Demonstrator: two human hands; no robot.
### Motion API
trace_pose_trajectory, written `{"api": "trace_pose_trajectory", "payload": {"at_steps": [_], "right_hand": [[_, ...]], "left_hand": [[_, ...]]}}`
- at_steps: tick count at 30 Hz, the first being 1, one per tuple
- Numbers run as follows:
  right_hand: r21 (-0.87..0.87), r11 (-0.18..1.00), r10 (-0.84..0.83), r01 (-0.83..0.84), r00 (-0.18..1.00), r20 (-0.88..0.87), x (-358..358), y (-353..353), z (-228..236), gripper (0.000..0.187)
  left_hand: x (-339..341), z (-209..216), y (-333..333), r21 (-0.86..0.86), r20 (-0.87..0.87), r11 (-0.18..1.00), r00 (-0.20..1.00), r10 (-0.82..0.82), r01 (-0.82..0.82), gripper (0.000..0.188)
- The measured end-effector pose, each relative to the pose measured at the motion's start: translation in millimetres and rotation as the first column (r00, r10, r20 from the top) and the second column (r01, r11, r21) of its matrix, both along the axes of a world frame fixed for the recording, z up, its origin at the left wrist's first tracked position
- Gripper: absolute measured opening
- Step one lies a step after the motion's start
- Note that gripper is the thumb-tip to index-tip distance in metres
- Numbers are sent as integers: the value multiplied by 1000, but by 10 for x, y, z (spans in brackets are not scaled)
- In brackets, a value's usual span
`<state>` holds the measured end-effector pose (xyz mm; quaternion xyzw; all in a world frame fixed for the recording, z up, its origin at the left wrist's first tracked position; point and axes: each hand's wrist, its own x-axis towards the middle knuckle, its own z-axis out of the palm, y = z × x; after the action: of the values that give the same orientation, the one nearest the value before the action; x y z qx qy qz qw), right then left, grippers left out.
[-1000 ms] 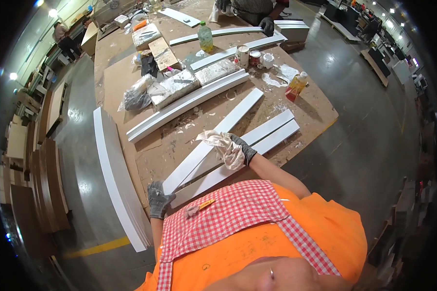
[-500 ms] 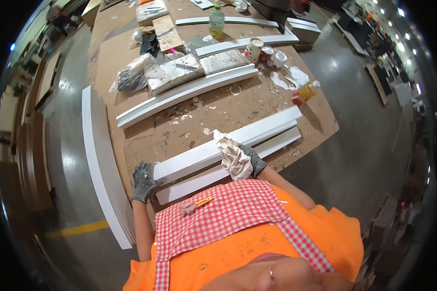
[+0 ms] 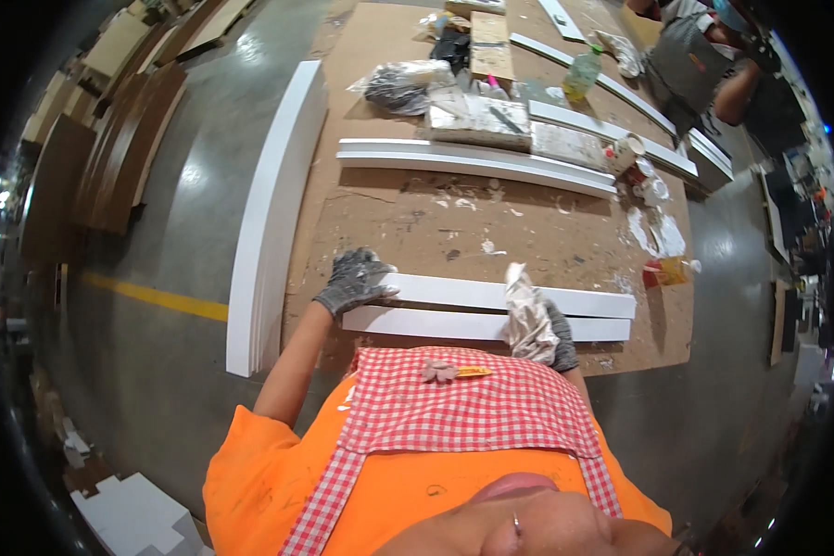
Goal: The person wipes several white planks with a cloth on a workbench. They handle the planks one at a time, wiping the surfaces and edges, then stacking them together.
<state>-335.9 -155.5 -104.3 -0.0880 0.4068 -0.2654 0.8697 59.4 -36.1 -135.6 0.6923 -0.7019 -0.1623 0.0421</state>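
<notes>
Two long white moulding strips lie side by side near the front edge of the workbench, a far strip (image 3: 454,290) and a near strip (image 3: 417,322). My left hand (image 3: 352,281), in a grey glove smeared with white, is closed around the left end of the far strip. A crumpled off-white rag (image 3: 526,320) is bunched in my right hand (image 3: 562,341), also grey-gloved. The rag lies across both strips towards their right end. It hides part of my right fingers.
Further back on the brown workbench (image 3: 389,222) are another white moulding (image 3: 473,164), paint-spattered blocks (image 3: 477,120), a green-tinted bottle (image 3: 582,74), and cups (image 3: 628,148). White boards (image 3: 273,232) stand along the left edge. Another person (image 3: 695,65) is at the far right.
The view has turned, and the strips now run nearly level across it. The far strip shows a narrower, flatter face. My rag hand remains near its right part; another person shows more at far right.
</notes>
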Motion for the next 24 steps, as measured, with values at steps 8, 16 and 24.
{"api": "trace_pose_trajectory", "payload": {"at_steps": [8, 16, 24], "right_hand": [[-672, 421, -371, -610, 560, -741, 29, -226, -85, 22], [-68, 269, -618, -961, -119, -777, 321, 15, 41, 60], [-181, 263, -642, -948, -32, -766, 239, 180, -55, 49]], "left_hand": [[272, 72, -479, -361, -160, 902, 968, 191, -238, 35], [1382, -300, -1269, -453, -83, 757, 868, 489, -470, 59], [1368, -144, -1620, -425, 139, 831, 881, 453, -360, 35]]}}
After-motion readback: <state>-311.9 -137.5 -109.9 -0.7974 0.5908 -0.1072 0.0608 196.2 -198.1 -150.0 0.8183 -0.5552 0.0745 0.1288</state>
